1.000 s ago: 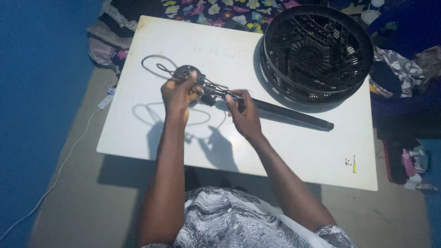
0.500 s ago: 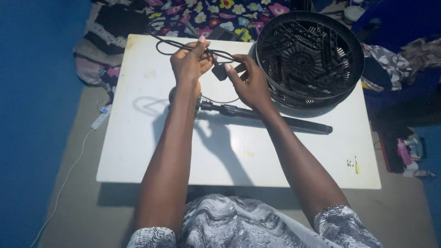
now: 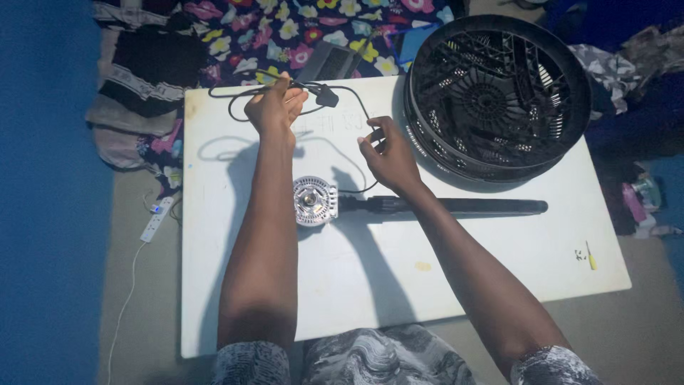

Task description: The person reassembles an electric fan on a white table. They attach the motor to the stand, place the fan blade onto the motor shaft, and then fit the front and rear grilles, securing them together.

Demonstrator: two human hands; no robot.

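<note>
The left hand (image 3: 269, 108) is raised over the far edge of the white table (image 3: 499, 249), its fingers closed on a bunch of loops of the black power cord (image 3: 356, 107), with the plug (image 3: 326, 95) hanging just beside them. The right hand (image 3: 388, 155) pinches a lower stretch of the same cord, which runs down to the black pole (image 3: 463, 207) lying flat with its round silver motor end (image 3: 314, 201) exposed. Judging by this, the cord looks only partly gathered, and the black fan cage (image 3: 499, 93) stands apart from the pole.
</note>
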